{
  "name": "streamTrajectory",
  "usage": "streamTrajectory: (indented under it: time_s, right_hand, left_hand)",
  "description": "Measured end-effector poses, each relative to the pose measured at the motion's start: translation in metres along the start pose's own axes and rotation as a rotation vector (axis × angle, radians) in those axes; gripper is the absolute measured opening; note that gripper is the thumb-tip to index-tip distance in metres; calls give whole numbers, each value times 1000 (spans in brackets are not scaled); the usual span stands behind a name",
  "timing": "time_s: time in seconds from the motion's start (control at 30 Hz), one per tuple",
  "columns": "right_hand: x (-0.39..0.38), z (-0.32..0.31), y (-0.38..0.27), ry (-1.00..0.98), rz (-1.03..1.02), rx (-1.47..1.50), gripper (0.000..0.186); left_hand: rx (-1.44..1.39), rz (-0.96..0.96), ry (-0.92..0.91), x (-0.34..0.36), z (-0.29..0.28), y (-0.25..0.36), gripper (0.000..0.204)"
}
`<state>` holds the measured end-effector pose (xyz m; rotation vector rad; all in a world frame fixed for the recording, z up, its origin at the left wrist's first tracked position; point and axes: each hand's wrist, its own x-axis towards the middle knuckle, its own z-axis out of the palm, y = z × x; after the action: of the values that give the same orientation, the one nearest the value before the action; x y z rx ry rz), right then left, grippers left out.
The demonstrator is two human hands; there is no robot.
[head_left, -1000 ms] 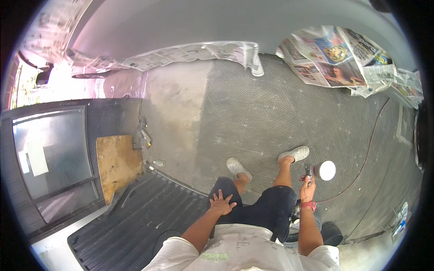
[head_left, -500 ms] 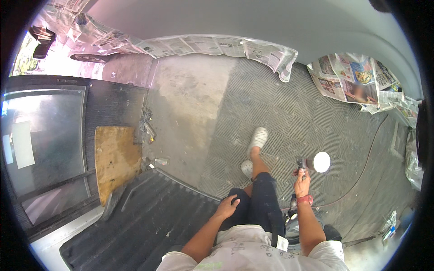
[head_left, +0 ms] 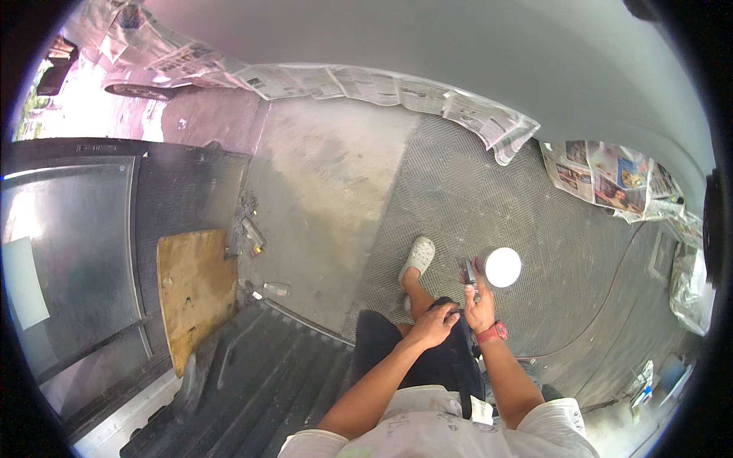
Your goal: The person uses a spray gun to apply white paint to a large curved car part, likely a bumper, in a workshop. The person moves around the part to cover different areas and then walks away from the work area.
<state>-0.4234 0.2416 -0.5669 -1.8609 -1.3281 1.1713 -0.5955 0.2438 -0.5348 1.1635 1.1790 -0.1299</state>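
- My left hand (head_left: 434, 326) rests over my dark shorts (head_left: 397, 353), fingers loosely bent; whether they pinch anything, I cannot tell.
- My right hand (head_left: 479, 311) is wrapped around a spray gun (head_left: 469, 272), its white-topped cup (head_left: 502, 267) alongside, above the floor.
- If my wrist tips too far, the cup could spill.
- A thin hose (head_left: 603, 305) curves across the floor to my right; a careless step could snag it.
- The black ribbed panel (head_left: 267, 382) edges my left; patterned floor (head_left: 534, 202) gives me room ahead.
- Beyond, loose newspaper (head_left: 405, 90) hangs below the grey panel (head_left: 427, 34), its curled corner easily brushed.
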Motion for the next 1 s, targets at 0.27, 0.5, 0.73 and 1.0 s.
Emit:
streamTrajectory:
  time_s: [0.27, 0.5, 0.73, 1.0]
  right_hand:
    - [41, 38, -97, -124, 6, 164, 69]
    - [58, 61, -128, -56, -41, 132, 65]
    - [82, 79, -184, 67, 45, 121, 63]
    - [141, 156, -268, 271, 47, 162, 65]
  left_hand:
    - [-585, 90, -45, 9, -31, -29, 41]
    - [-648, 144, -150, 16, -71, -46, 41]
    - [-666, 228, -171, 15, -133, -33, 34]
    - [-623, 351, -117, 15, -254, -52, 28]
